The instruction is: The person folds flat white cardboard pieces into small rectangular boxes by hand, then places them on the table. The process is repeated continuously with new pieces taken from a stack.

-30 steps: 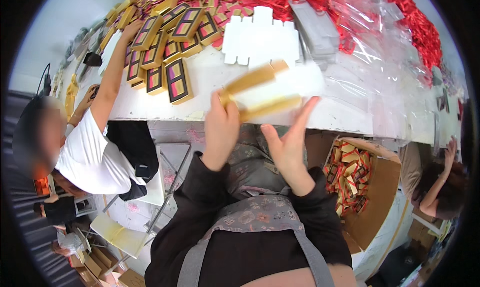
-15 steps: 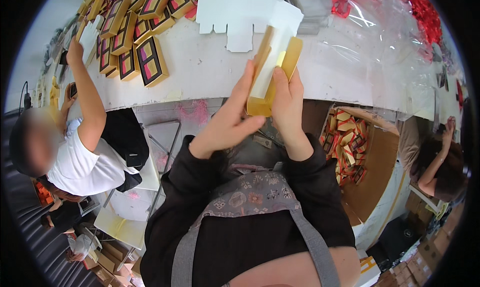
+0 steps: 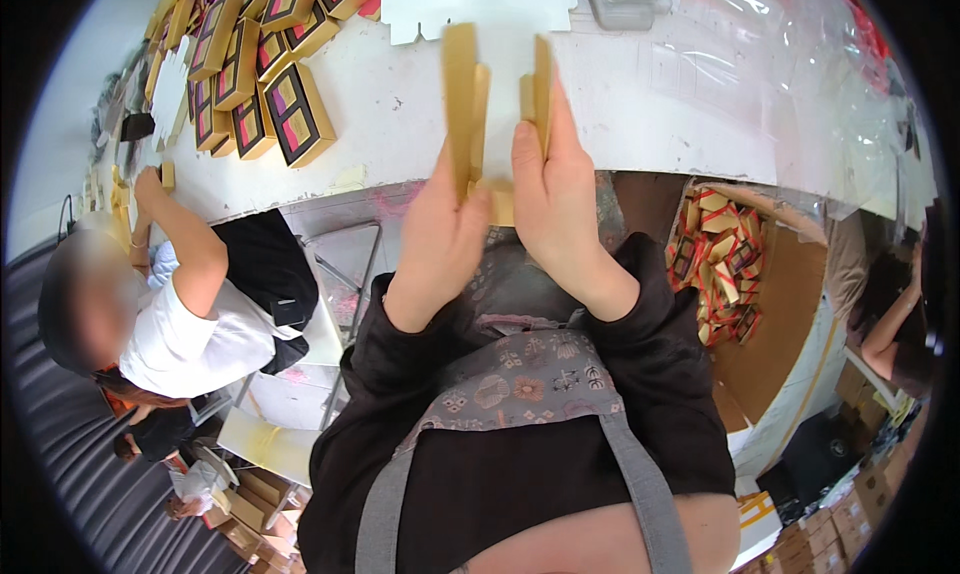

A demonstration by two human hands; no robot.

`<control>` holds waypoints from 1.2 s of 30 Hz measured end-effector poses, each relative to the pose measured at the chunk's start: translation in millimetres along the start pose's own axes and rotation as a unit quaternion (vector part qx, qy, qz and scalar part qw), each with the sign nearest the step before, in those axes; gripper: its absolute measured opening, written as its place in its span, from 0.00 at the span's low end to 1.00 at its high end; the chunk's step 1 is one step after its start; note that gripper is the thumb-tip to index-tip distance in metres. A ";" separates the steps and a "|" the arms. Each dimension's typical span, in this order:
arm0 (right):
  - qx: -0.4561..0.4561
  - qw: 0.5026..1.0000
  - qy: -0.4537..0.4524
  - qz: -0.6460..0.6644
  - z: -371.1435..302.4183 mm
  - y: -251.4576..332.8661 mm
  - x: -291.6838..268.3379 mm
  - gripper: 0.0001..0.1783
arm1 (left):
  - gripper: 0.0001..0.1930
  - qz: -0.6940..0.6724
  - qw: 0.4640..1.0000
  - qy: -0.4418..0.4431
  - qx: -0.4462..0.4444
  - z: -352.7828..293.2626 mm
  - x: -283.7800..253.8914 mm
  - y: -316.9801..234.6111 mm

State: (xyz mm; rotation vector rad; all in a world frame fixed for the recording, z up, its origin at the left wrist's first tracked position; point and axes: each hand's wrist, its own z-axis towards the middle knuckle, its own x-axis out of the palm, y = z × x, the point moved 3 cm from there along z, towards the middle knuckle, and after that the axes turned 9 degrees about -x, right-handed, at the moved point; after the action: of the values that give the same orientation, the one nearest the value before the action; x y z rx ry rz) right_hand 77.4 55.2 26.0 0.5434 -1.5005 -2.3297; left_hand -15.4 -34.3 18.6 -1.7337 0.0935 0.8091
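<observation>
My left hand [image 3: 437, 254] and my right hand [image 3: 562, 206] grip a partly folded gold cardboard box [image 3: 461, 104] by its two opposite side walls. Those walls stand up in front of me, with flaps along them and a wide gap between. A gold strip joins them at the near end, close to my fingers. Its fingers wrapped around the left wall, my left hand is closed; my right thumb presses the inner face of the right wall. Beyond the box lie flat white cardboard blanks [image 3: 480, 2] on the white table [image 3: 390, 124].
Gold boxes with dark window frames [image 3: 300, 119] are piled at the far left. Clear plastic trays [image 3: 622, 9] and clear plastic film [image 3: 730, 84] lie right. Beside my right arm stands a carton [image 3: 770, 344] of small gold and red pieces. A co-worker in white [image 3: 190, 324] sits left.
The box walls have been spread wide apart and turned upright. My hands have moved apart, the left one now gripping its wall. The co-worker's raised arm has come down.
</observation>
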 end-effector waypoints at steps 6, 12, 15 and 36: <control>0.019 0.999 0.039 -0.024 -12.5 1.1 9.3 0.31 | 0.33 0.072 0.995 -0.027 -0.063 4.9 -10.8 -8.2; -0.004 0.996 0.074 -0.049 -15.7 -1.4 11.1 0.33 | 0.32 0.073 0.992 -0.055 -0.082 -2.4 -8.7 0.4; 0.001 0.992 0.109 -0.066 -19.9 -4.9 13.9 0.33 | 0.33 0.103 0.985 -0.131 -0.035 8.0 -19.0 -2.7; 0.022 0.984 0.056 -0.170 18.6 -26.5 -5.3 0.13 | 0.20 -0.088 0.996 -0.008 0.000 49.7 14.2 1.1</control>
State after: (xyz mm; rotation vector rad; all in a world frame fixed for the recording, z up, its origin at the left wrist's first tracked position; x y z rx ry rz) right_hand 71.7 83.0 9.6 0.9958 -1.5077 -2.4652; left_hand -28.3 13.7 4.8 -1.7095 -0.0695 0.6923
